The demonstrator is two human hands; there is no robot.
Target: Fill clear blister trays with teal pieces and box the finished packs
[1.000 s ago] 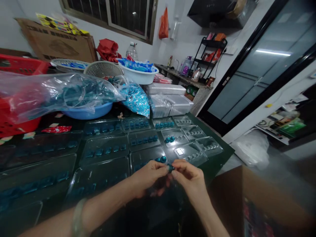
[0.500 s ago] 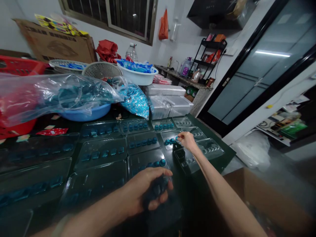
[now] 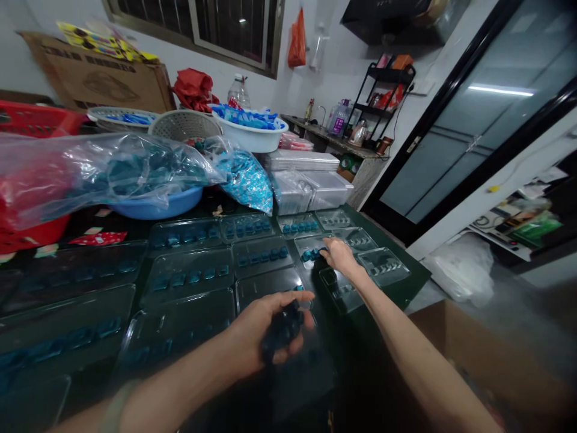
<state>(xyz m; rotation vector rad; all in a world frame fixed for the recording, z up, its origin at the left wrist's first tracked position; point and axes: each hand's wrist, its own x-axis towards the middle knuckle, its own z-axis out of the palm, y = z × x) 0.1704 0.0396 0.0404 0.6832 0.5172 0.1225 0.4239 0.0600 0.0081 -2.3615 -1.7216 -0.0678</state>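
Observation:
My left hand (image 3: 255, 328) is cupped, palm turned inward, around several small dark teal blocks (image 3: 283, 329). It hovers over the near edge of a clear plastic tray (image 3: 256, 287). Further off, my right hand (image 3: 341, 256) reaches into another clear tray (image 3: 302, 242), its fingertips pinched at the end of a short row of glossy teal blocks (image 3: 309, 255). The block at those fingertips is partly hidden by the fingers. Beside that hand lie clear trays with bare moulded slots, such as the tray (image 3: 391, 260) to its right.
More clear trays with teal rows cover the dark green table (image 3: 360, 337). Behind them stand a plastic bag of teal pieces (image 3: 148, 165), a blue basin (image 3: 164, 203), a shiny blue bag (image 3: 246, 180) and stacked clear plastic trays (image 3: 311, 186). A cardboard box (image 3: 478, 343) sits at right.
My right hand has shifted slightly and its fingers have lowered onto the row's end in the tray. My left hand stays cupped around its blocks, a little higher in view.

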